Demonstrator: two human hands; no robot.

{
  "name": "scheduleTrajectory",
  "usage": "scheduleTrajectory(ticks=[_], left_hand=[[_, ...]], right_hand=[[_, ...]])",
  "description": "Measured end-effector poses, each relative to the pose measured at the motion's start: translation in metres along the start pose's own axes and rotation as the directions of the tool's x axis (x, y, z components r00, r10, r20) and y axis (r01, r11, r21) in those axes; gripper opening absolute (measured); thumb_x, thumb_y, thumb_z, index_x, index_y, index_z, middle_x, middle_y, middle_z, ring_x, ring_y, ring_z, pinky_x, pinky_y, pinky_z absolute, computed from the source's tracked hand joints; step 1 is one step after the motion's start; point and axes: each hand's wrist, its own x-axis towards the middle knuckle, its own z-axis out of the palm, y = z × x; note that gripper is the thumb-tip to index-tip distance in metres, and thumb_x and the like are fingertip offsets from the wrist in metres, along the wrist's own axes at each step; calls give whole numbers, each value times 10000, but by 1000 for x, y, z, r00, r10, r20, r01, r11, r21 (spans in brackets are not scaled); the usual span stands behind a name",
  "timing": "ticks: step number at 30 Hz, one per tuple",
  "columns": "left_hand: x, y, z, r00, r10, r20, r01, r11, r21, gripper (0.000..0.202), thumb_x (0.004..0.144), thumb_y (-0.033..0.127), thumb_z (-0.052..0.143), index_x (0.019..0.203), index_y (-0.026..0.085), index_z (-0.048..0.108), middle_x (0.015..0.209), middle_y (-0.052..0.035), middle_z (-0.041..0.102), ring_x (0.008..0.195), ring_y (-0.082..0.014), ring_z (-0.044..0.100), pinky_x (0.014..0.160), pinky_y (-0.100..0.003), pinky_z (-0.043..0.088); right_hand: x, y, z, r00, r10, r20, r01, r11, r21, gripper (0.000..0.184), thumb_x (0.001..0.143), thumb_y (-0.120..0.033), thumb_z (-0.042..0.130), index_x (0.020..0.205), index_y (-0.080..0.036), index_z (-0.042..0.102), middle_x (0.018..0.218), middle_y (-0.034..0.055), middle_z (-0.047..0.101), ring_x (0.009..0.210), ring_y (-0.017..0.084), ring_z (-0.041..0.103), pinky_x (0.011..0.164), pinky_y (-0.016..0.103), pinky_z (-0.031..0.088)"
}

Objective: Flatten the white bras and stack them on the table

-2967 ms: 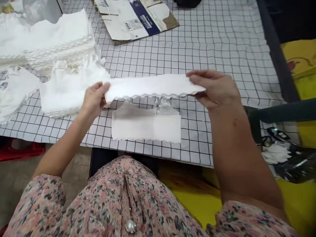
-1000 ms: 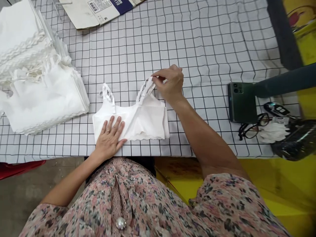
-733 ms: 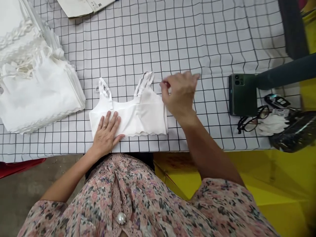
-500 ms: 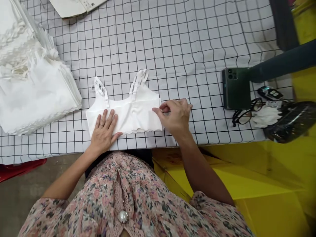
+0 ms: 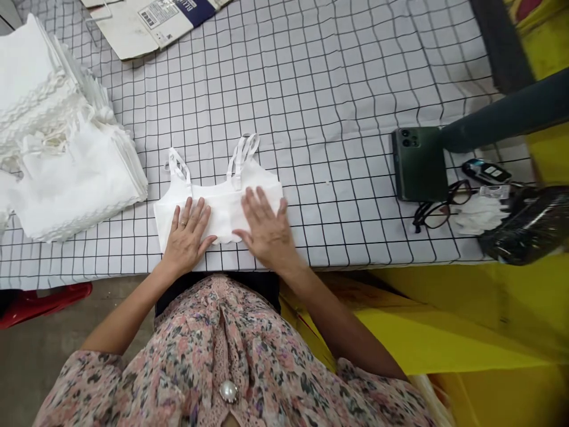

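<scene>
A white bra top (image 5: pixel 222 204) lies flat on the table in front of me, its two pairs of straps pointing away from my body. My left hand (image 5: pixel 187 237) rests palm down on its left part, fingers spread. On the right part lies my right hand (image 5: pixel 265 230), also flat with the fingers apart. Both palms touch the fabric, and neither hand grips anything. The bottom edge of the top shows between my thumbs; the cloth beneath my palms is hidden.
Tall stacks of white garments (image 5: pixel 75 172) stand at the left. A cardboard piece (image 5: pixel 133 32) lies at the back. Rightward on the checked cloth (image 5: pixel 338 118) are a green phone (image 5: pixel 420 166), eyeglasses (image 5: pixel 438 214), a key fob (image 5: pixel 486 171) and a black wrapped bundle (image 5: pixel 528 228).
My right hand has moved left from the top's right edge, opening from a pinch to lie flat on the fabric. My left hand stays in place. The view has shifted slightly.
</scene>
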Motion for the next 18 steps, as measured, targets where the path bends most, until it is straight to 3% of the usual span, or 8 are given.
scheduleTrajectory(ticks=[2,5,9,13,15,18], left_hand=[[0,0,1,1000,0,12,0,1000,10,833,1138,513,508,1825,293,92,1874,-119,216,1763,-361,92,1440,-637,85],[0,0,6,1000,8,2,-8,1000,6,870,1124,529,537,1823,294,74,1876,-121,207,1761,-368,79,1433,-661,96],[22,20,16,997,81,6,-81,996,-31,793,1138,500,501,1811,232,178,1868,-143,211,1759,-355,62,1433,-667,98],[65,53,25,966,220,133,-210,974,-87,708,1132,481,522,1741,150,376,1842,-149,300,1748,-338,164,1446,-598,160],[77,64,26,952,260,161,-246,964,-105,677,1136,479,526,1701,118,439,1824,-155,345,1738,-343,213,1447,-571,170],[77,69,21,951,291,107,-280,954,-106,663,1172,503,427,1673,71,468,1806,-163,388,1734,-344,237,1452,-532,132]], right_hand=[[-7,3,1,999,-14,47,13,1000,14,651,1150,-503,337,1726,-207,410,1781,188,414,1673,404,335,1321,763,249],[2,34,-12,990,126,-62,-123,992,38,574,1150,-488,359,1635,-237,534,1679,200,542,1611,459,415,1253,820,296],[72,67,-31,981,119,-157,-105,990,90,395,1133,-335,416,1376,-262,718,1358,168,711,1414,432,566,1168,711,432],[157,62,-21,988,113,-101,-106,992,69,325,1070,-265,583,1353,-252,742,1301,172,675,1351,422,529,1127,713,444],[180,56,-13,985,162,-56,-158,985,76,298,1042,-255,663,1320,-249,769,1307,164,660,1339,400,511,1138,707,439],[189,48,-6,967,254,-12,-251,963,94,182,1029,-237,720,1175,-231,829,1310,151,656,1342,353,499,1178,647,435]])
